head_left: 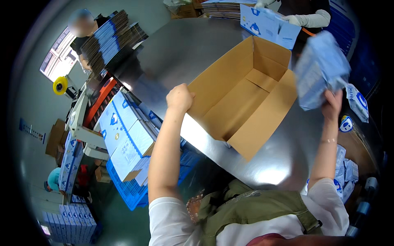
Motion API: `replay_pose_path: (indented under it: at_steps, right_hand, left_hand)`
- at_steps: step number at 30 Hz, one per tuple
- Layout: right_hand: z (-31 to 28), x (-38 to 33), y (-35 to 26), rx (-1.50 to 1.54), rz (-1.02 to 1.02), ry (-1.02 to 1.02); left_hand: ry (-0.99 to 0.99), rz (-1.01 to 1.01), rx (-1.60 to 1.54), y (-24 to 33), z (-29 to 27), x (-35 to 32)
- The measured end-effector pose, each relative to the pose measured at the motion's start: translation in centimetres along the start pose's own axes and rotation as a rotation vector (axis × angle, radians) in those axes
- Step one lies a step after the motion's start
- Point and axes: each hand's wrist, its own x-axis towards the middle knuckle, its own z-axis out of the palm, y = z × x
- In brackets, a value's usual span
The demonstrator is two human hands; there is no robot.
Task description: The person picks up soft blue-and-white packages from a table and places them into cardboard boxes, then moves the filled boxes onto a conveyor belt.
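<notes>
A cardboard box (pixel 230 102) with bare brown inner walls stands open at the top on the metal table (pixel 164 49). My left hand (pixel 179 97) is closed on the box's left edge. To the right of the box, my right hand (pixel 331 104) grips the lower end of a light-blue plastic-wrapped pack (pixel 322 67), smeared by motion. The pack is held up beside the box, apart from it. Nothing shows on the part of the box floor I can see.
More wrapped packs (pixel 357 102) lie at the right, some lower in a bin (pixel 344 168). Across the table a co-worker's gloved hands (pixel 301 19) hold a blue printed box (pixel 262 24). At left stand stacked boxes (pixel 123 135) on a blue pallet (pixel 123 184), beside a taping machine (pixel 86 131).
</notes>
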Motion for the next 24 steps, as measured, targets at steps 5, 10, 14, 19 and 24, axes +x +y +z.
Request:
replay_pose_path:
  at_steps: [5,10,14,19,24]
  right_hand:
    - [19.3,-0.2,2.9,0.031,0.649,-0.733]
    - [27.3,-7.2,3.5,-0.861,0.125,-1.03]
    - [22.1,-9.4,3.5,-0.724,-0.252,-0.715]
    - [19.0,-13.4,3.6,-0.877,-0.284,-0.617]
    - [19.7,-14.3,3.6,-0.908,-0.283,-0.564]
  left_hand:
    - [0.021,-0.005,-0.115,-0.1,0.7,0.7]
    - [0.014,-0.032,-0.116,-2.2,1.3,1.2]
    - [0.022,-0.004,-0.15,-1.0,1.3,1.3]
    - [-0.032,-0.035,-0.169,-1.9,1.3,1.1]
    - [0.007,-0.035,-0.17,-2.3,0.5,0.0]
